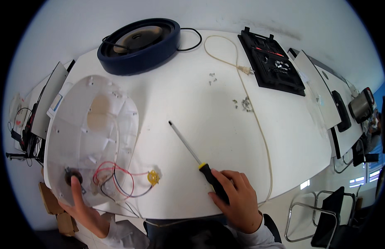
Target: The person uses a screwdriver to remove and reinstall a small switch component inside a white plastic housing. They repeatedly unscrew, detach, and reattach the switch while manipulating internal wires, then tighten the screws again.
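A white plastic housing [70,128], hollow side up with ribs and posts inside, lies at the left of the table. My left hand [86,213] grips its near rim, one digit reaching in onto a dark round part [73,177]; the other fingers are hidden by the wall. Red, blue and black wires [132,182] run out of the housing to a small yellow round part [153,177] on the table. My right hand [240,199] is closed around the black and yellow handle of a screwdriver [186,145], whose shaft points away to the left, low over the tabletop.
A round dark blue unit [138,62] with a black cord stands at the far left. An open black tool case [275,62] lies far right. Loose screws [246,104] are scattered near a pale power cord [261,137] crossing the table's right side. Chairs [325,213] stand beyond the right edge.
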The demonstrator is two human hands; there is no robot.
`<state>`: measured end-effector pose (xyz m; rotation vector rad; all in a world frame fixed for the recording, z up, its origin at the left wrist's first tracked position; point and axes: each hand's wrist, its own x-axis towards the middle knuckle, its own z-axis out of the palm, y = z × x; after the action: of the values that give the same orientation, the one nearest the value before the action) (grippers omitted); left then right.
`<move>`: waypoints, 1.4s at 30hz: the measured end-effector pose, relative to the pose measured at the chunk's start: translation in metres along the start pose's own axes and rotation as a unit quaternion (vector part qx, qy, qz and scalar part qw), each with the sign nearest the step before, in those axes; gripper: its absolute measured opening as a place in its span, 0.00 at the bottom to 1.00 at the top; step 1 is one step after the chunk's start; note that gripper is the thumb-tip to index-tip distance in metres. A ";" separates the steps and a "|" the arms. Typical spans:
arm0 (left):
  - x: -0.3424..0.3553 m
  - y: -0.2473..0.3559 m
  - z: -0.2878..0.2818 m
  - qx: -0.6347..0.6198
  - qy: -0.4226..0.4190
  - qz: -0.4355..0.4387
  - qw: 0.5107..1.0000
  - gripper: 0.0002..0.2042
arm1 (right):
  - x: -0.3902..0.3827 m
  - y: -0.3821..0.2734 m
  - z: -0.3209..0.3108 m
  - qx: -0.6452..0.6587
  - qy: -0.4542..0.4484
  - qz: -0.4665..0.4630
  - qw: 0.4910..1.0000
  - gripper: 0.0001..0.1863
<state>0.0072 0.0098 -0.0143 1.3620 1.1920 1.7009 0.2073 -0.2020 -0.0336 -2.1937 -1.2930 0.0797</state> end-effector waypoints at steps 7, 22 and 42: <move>-0.003 -0.003 0.005 -0.002 0.035 -0.024 0.999 0.28 | 0.012 0.004 0.001 0.077 -0.021 0.059 0.995 0.26; -0.005 -0.007 0.012 0.029 0.033 -0.028 0.999 0.31 | 0.019 0.000 -0.004 0.104 0.011 0.023 0.994 0.25; 0.003 0.003 0.014 0.044 -0.100 -0.019 0.994 0.31 | 0.177 0.090 -0.050 -0.003 0.040 -0.070 0.997 0.13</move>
<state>0.0200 0.0142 -0.0097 1.5142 1.1822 1.4615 0.3872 -0.1123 0.0035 -2.0835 -1.3986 -0.0661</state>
